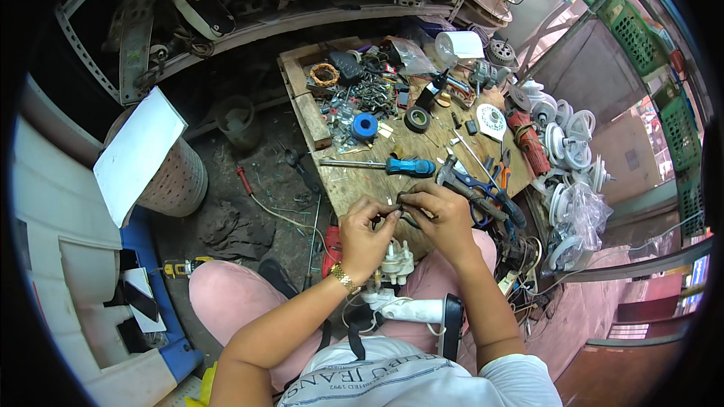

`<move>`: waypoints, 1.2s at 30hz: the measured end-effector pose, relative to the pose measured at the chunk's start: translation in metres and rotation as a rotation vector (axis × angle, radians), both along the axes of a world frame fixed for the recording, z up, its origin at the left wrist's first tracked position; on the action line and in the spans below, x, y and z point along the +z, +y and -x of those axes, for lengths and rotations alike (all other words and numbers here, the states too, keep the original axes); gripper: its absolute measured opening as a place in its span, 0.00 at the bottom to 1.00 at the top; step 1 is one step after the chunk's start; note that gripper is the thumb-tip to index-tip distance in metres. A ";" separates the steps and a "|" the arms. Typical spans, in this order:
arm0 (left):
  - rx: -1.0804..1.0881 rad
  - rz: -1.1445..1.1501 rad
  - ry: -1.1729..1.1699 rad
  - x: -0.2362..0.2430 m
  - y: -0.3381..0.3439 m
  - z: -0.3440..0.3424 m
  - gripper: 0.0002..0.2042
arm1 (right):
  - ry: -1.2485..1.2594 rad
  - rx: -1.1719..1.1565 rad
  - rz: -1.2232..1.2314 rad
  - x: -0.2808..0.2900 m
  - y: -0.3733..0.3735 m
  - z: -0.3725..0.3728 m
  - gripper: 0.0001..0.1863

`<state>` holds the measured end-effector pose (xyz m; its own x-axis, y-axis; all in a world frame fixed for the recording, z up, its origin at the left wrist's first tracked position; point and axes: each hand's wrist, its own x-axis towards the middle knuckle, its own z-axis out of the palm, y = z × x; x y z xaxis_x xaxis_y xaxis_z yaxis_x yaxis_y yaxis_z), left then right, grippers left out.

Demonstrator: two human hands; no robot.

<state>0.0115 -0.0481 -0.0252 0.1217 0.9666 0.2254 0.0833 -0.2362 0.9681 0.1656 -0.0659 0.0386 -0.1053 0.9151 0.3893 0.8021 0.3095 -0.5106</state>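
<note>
While the person sits at the cluttered wooden bench point(354, 181), the left hand point(365, 232) and right hand point(441, 215) both pinch a thin dark wire point(397, 213) above a white plastic part point(397, 262); a blue-handled screwdriver point(392, 166) lies at twelve o'clock

A blue handle is being shown on the screwdriver point(388, 165), blue on the tape roll point(364, 126), pale brown on the wooden table point(422, 147), pink on the trousers point(226, 298), green on the crates point(630, 26), gold on the watch point(345, 279).
</note>
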 end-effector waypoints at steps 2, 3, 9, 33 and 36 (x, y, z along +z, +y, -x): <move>-0.016 -0.005 0.010 0.001 -0.001 0.001 0.02 | -0.026 -0.002 -0.046 -0.007 -0.002 0.001 0.10; -0.022 0.008 0.015 0.001 -0.001 0.002 0.03 | -0.050 -0.007 -0.089 -0.010 -0.002 0.002 0.09; -0.023 -0.005 -0.044 -0.002 -0.001 0.003 0.02 | 0.221 -0.118 -0.109 -0.025 0.000 0.010 0.09; -0.085 0.205 -0.321 -0.005 -0.003 0.004 0.07 | 0.424 0.248 0.111 -0.027 -0.003 -0.013 0.11; -0.080 0.181 -0.266 -0.008 -0.002 0.003 0.09 | 0.303 0.257 0.143 -0.015 0.013 -0.019 0.11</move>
<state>0.0084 -0.0501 -0.0328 0.1587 0.9837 0.0850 -0.1899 -0.0541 0.9803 0.1849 -0.0530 0.0237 -0.2372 0.9212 0.3083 0.5152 0.3883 -0.7640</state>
